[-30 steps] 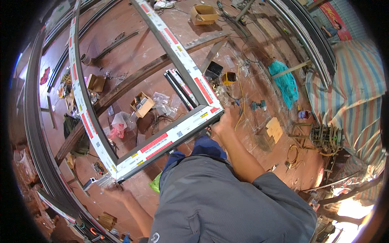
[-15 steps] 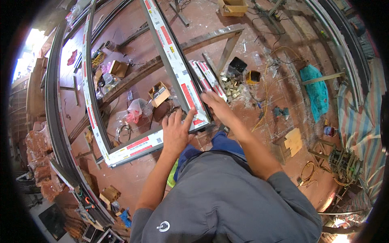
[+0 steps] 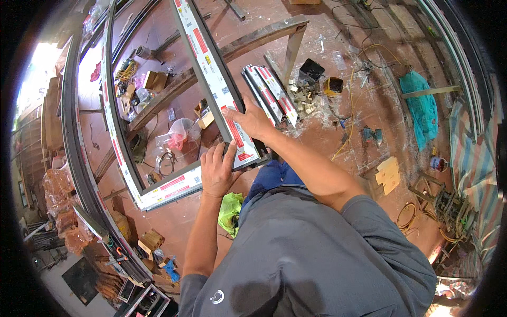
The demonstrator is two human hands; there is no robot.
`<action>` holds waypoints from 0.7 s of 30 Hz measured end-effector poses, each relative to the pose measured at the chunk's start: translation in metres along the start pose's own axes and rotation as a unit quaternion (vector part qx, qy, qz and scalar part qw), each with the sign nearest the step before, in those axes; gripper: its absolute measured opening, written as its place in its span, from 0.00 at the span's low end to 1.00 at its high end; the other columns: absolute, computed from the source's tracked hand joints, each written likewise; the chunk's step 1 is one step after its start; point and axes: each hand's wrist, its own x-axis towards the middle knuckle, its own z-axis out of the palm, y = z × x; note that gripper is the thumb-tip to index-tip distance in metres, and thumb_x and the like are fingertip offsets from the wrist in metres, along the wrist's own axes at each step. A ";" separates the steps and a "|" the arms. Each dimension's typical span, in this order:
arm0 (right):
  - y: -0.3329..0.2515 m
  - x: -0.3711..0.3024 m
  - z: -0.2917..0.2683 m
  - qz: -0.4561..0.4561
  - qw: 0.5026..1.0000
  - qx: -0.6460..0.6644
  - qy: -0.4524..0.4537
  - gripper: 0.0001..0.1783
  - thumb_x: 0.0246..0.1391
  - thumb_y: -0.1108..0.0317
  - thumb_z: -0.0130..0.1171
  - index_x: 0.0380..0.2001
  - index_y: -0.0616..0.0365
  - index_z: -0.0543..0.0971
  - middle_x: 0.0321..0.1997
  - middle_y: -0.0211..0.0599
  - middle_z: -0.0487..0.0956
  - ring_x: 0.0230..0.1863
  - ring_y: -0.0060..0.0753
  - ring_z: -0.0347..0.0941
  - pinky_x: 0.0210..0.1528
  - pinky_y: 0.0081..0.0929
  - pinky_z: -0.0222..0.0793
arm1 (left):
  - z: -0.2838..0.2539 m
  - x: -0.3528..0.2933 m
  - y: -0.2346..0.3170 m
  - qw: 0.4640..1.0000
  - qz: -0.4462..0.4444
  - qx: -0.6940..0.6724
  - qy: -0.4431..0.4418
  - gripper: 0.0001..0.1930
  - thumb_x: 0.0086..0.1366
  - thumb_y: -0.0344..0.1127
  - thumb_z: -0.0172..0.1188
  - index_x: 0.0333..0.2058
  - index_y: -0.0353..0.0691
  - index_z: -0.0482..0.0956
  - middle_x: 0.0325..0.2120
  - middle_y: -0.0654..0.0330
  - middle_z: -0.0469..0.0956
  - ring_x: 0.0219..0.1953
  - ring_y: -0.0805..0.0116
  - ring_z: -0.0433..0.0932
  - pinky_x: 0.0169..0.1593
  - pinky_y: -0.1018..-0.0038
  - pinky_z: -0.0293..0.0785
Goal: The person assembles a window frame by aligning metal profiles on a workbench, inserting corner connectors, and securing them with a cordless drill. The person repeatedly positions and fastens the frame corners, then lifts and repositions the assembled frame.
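Note:
A large rectangular window frame (image 3: 170,188) of dark profile, covered with white and red film, lies in front of me on a wooden trestle (image 3: 243,48). My left hand (image 3: 216,170) grips its near bar close to the right corner, fingers over the bar and thumb pointing toward the corner. Just beyond that corner, my right hand (image 3: 250,122) is closed over the right-hand bar. Its thumb rests on the filmed top face; the other fingers are partly hidden at the outer edge.
Short filmed profiles (image 3: 269,91) lie right of the frame, beside a heap of small metal pieces (image 3: 302,101) and a black tray (image 3: 311,70). A clear bag (image 3: 180,131) shows through the frame. Long profiles (image 3: 71,127) run along the left. A yellow cable (image 3: 349,119) crosses the floor.
My right hand has moved from the outer side near the corner up onto the right bar, its thumb now across the film. My left hand stays on the near bar. The view has shifted slightly.

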 end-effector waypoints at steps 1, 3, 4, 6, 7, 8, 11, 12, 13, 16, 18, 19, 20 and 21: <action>0.008 0.002 0.001 -0.009 1.000 -0.024 0.006 0.46 0.61 0.37 0.64 0.69 0.60 0.68 0.56 0.60 0.83 0.60 0.61 0.80 0.62 0.46 0.73 | 0.001 0.002 0.001 1.000 0.003 -0.004 0.006 0.55 0.39 0.48 0.83 0.70 0.48 0.70 0.56 0.50 0.76 0.56 0.48 0.75 0.56 0.52 0.70; 0.020 0.008 0.004 0.000 0.997 -0.069 0.024 0.49 0.62 0.34 0.61 0.72 0.60 0.65 0.56 0.61 0.83 0.59 0.60 0.80 0.63 0.44 0.73 | 0.002 0.003 0.000 1.000 0.006 -0.007 0.017 0.54 0.39 0.49 0.82 0.69 0.48 0.71 0.57 0.50 0.76 0.56 0.48 0.76 0.56 0.53 0.70; 0.022 0.004 0.003 -0.003 0.998 -0.064 0.009 0.47 0.64 0.35 0.59 0.72 0.60 0.66 0.56 0.60 0.83 0.58 0.57 0.81 0.62 0.44 0.73 | 0.001 0.002 -0.001 1.000 0.000 -0.014 0.021 0.54 0.39 0.47 0.82 0.69 0.47 0.71 0.57 0.50 0.76 0.57 0.48 0.76 0.57 0.53 0.70; 0.034 -0.022 -0.006 -0.004 0.999 -0.032 -0.012 0.41 0.69 0.38 0.55 0.70 0.61 0.69 0.56 0.56 0.83 0.57 0.51 0.81 0.62 0.41 0.73 | -0.001 0.001 0.002 0.999 -0.011 -0.029 0.029 0.54 0.38 0.44 0.82 0.68 0.45 0.72 0.58 0.51 0.77 0.60 0.49 0.75 0.59 0.53 0.70; 0.040 -0.035 -0.011 0.000 1.000 -0.005 -0.018 0.38 0.71 0.40 0.53 0.69 0.62 0.71 0.58 0.54 0.82 0.58 0.48 0.80 0.62 0.39 0.72 | -0.002 0.002 0.000 0.999 -0.011 -0.034 0.034 0.53 0.38 0.44 0.82 0.68 0.45 0.72 0.58 0.51 0.76 0.60 0.48 0.75 0.60 0.53 0.70; 0.056 -0.049 -0.016 0.010 0.999 0.045 -0.017 0.34 0.74 0.44 0.52 0.66 0.63 0.74 0.62 0.50 0.81 0.61 0.43 0.79 0.65 0.36 0.70 | -0.001 0.003 0.001 0.998 -0.012 -0.040 0.039 0.53 0.39 0.44 0.82 0.68 0.45 0.72 0.58 0.50 0.76 0.60 0.48 0.75 0.60 0.53 0.70; 0.082 -0.084 -0.036 0.091 0.985 0.077 -0.122 0.23 0.76 0.53 0.52 0.54 0.64 0.80 0.46 0.39 0.83 0.45 0.32 0.82 0.50 0.32 0.78 | -0.004 0.003 0.001 0.998 -0.018 -0.047 0.042 0.52 0.40 0.43 0.82 0.68 0.45 0.72 0.61 0.48 0.75 0.62 0.47 0.74 0.62 0.52 0.69; 0.080 -0.098 -0.035 0.104 0.984 0.085 -0.117 0.22 0.75 0.55 0.52 0.51 0.65 0.81 0.41 0.39 0.83 0.40 0.32 0.82 0.46 0.32 0.78 | -0.006 0.006 0.004 0.998 -0.016 -0.049 0.042 0.52 0.40 0.42 0.82 0.68 0.44 0.73 0.63 0.48 0.75 0.63 0.47 0.74 0.63 0.51 0.69; 0.080 -0.110 -0.042 0.119 0.983 0.092 -0.104 0.20 0.75 0.56 0.53 0.49 0.65 0.82 0.35 0.38 0.83 0.34 0.32 0.82 0.41 0.33 0.79 | -0.004 0.007 0.008 0.998 -0.017 -0.042 0.038 0.51 0.41 0.42 0.81 0.68 0.45 0.72 0.64 0.48 0.73 0.65 0.46 0.73 0.64 0.51 0.68; 0.093 -0.110 -0.042 0.078 0.988 0.004 -0.134 0.16 0.72 0.59 0.58 0.48 0.63 0.80 0.35 0.37 0.85 0.37 0.28 0.82 0.42 0.31 0.79 | -0.002 -0.001 0.002 0.999 -0.022 -0.035 0.011 0.48 0.46 0.41 0.78 0.69 0.45 0.72 0.71 0.49 0.68 0.71 0.46 0.68 0.68 0.50 0.64; 0.096 -0.117 -0.049 0.047 0.985 -0.007 -0.163 0.16 0.71 0.58 0.60 0.45 0.63 0.81 0.34 0.37 0.85 0.37 0.29 0.82 0.40 0.34 0.78 | -0.006 0.000 0.005 1.000 -0.014 -0.011 -0.005 0.45 0.49 0.47 0.75 0.67 0.42 0.73 0.70 0.50 0.70 0.69 0.45 0.70 0.67 0.49 0.65; 0.102 -0.119 -0.050 0.028 0.984 -0.009 -0.177 0.16 0.71 0.57 0.60 0.43 0.62 0.81 0.33 0.36 0.85 0.36 0.28 0.81 0.39 0.35 0.76 | -0.007 0.001 0.005 1.000 -0.016 -0.007 -0.017 0.45 0.50 0.48 0.75 0.67 0.42 0.73 0.70 0.50 0.70 0.69 0.45 0.70 0.67 0.49 0.65; 0.108 -0.120 -0.051 0.023 0.985 0.001 -0.172 0.17 0.71 0.55 0.60 0.41 0.61 0.80 0.31 0.36 0.85 0.33 0.30 0.81 0.38 0.35 0.74 | -0.003 0.002 0.004 1.000 -0.007 -0.017 -0.003 0.44 0.51 0.49 0.74 0.67 0.41 0.73 0.69 0.50 0.71 0.68 0.45 0.71 0.67 0.49 0.65; 0.104 -0.120 -0.051 -0.005 0.985 -0.049 -0.167 0.17 0.71 0.54 0.60 0.40 0.60 0.80 0.30 0.37 0.84 0.32 0.31 0.81 0.38 0.36 0.74 | 0.000 0.000 0.001 1.000 -0.003 -0.020 0.008 0.43 0.52 0.49 0.74 0.66 0.41 0.73 0.69 0.49 0.71 0.68 0.45 0.71 0.67 0.49 0.65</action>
